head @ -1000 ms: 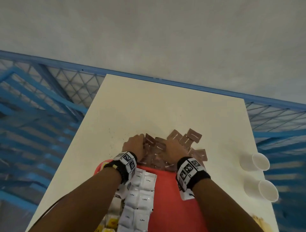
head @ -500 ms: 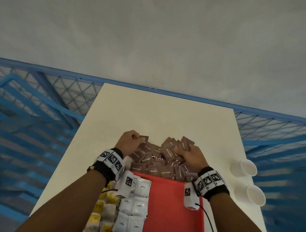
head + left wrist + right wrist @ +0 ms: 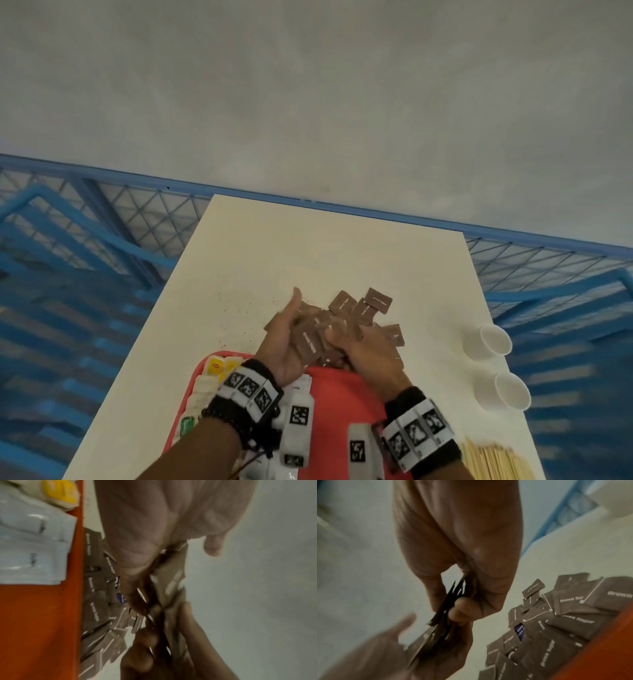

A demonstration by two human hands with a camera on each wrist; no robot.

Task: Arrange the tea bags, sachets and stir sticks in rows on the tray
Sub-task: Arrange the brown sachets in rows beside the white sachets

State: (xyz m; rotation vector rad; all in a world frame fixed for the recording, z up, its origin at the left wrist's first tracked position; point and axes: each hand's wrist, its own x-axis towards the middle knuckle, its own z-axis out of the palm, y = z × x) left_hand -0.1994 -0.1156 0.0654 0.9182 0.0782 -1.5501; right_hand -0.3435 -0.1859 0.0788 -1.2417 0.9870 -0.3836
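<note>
A stack of brown sugar sachets is held upright between both hands just past the far edge of the red tray. My left hand cradles the stack against its palm, thumb pointing up and away. My right hand pinches the same stack between thumb and fingers. More brown sachets lie loose on the table behind the hands, and the loose pile reaches the tray rim. White sachets and yellow tea bags lie on the tray's left side.
Wooden stir sticks lie on the cream table at the near right. Two white paper cups lie near the right edge. Blue mesh railing surrounds the table. Dark crumbs dot the table left of the hands.
Both hands were pressing into the spread pile; now they have come together and lifted a stack of brown sachets, the left hand turned palm inward with thumb up.
</note>
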